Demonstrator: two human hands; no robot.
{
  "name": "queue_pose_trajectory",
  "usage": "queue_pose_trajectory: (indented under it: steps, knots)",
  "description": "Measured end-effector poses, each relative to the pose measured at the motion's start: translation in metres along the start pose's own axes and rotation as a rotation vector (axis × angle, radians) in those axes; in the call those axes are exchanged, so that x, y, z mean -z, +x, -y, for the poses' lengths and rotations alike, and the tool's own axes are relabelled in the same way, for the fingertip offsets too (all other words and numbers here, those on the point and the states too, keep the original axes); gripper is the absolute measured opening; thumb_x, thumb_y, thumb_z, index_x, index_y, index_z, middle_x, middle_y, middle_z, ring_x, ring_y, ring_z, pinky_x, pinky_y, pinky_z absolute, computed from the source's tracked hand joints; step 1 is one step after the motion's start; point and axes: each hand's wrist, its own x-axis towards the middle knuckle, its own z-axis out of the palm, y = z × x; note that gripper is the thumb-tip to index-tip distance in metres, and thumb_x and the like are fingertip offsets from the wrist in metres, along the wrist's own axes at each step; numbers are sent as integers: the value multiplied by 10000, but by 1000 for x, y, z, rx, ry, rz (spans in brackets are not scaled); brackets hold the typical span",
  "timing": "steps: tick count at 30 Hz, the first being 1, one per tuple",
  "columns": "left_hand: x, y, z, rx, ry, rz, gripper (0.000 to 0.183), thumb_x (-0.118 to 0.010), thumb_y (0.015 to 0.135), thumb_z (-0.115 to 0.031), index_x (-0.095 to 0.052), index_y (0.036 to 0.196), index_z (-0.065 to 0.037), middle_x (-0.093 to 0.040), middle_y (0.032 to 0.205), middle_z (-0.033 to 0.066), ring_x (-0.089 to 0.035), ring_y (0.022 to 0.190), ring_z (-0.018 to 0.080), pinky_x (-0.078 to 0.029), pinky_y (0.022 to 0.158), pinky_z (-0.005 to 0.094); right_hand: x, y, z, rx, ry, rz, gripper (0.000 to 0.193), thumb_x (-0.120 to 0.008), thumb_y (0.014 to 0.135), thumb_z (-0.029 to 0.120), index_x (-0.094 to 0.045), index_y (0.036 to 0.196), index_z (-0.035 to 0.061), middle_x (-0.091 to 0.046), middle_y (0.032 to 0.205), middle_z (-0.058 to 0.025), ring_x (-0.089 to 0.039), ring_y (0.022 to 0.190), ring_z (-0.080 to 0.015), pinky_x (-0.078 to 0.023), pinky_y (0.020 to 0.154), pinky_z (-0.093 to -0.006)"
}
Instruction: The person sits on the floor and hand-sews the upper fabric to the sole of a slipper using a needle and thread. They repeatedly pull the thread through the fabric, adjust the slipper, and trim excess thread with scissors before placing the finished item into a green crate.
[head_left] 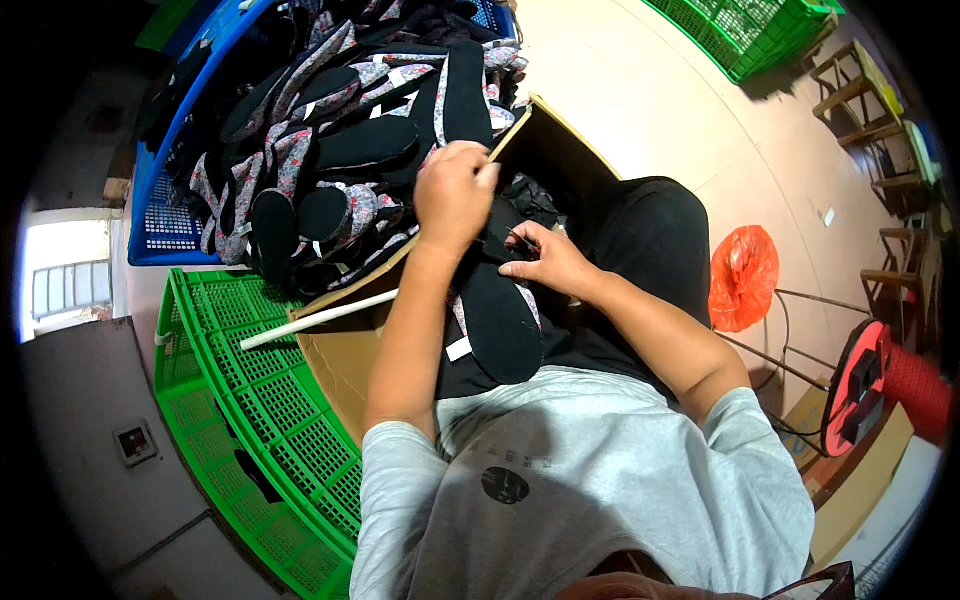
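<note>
A slipper (505,335) with a black sole, grey floral lining and a white tag lies sole up across my lap. My right hand (550,262) is on it, thumb against the sole, fingers curled round a thin dark item too small to name. Closed into a fist, my left hand (455,195) is above and left of that slipper, by the edge of a cardboard box (565,135). What its fingers hold is hidden. Just beyond the fist, another black-soled slipper (463,95) rests on a heap of similar slippers (365,145).
The heap fills a blue plastic basket (165,190) at the far left. Below it stands a green crate (270,390), with a white rod (320,318) above it. To the right are an orange plastic bag (743,278) and a red reel (858,390). Another green crate (745,35) is at the back.
</note>
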Motion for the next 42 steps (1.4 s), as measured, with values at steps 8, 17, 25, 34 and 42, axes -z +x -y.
queue_pose_trajectory:
  steps: [8, 17, 25, 34, 42]
  knots:
    - [-6, -65, 99, 702, -526, -124, 213, -535, 996, -105, -679, 1115, -2, -681, 1079, 64, -624, 953, 146, -473, 879, 257, -7, 2, -1, 2, -37, -37, 417, -810, 808, 271, -598, 1095, 55, -620, 956, -48, -558, 862, -131, -477, 770, -293]
    - [-55, -79, 146, 1061, -1149, 153, 278, -590, 968, -301, -691, 1074, -64, -698, 929, 41, -641, 822, 167, -507, 781, 300, -8, 1, -6, -29, 261, -100, 272, -722, 883, 199, -599, 1074, 50, -640, 847, -26, -589, 749, -92, -485, 681, -269]
    - [-54, -48, 150, 835, -1090, 471, 265, -667, 894, -226, -712, 1033, -4, -723, 950, 91, -669, 825, 194, -540, 761, 329, 3, 0, 3, 89, 345, -197, 188, -650, 943, 182, -624, 1077, 52, -611, 879, 25, -550, 802, -56, -470, 728, -242]
    - [-28, 7, 111, 1050, -1060, 667, 308, -670, 881, -244, -713, 1051, 9, -719, 999, 126, -675, 833, 224, -554, 768, 342, 8, 12, -8, 59, 699, -193, 200, -583, 994, 204, -606, 1105, 38, -619, 936, 29, -552, 864, -63, -456, 808, -232]
    - [-62, 1, 160, 1024, -1161, 723, 311, -594, 969, -265, -690, 1144, -26, -705, 1067, 73, -671, 909, 178, -526, 851, 294, 9, 24, -5, -106, 966, -247, 199, -588, 987, 198, -607, 1121, 52, -661, 947, -5, -603, 823, -80, -496, 760, -246]
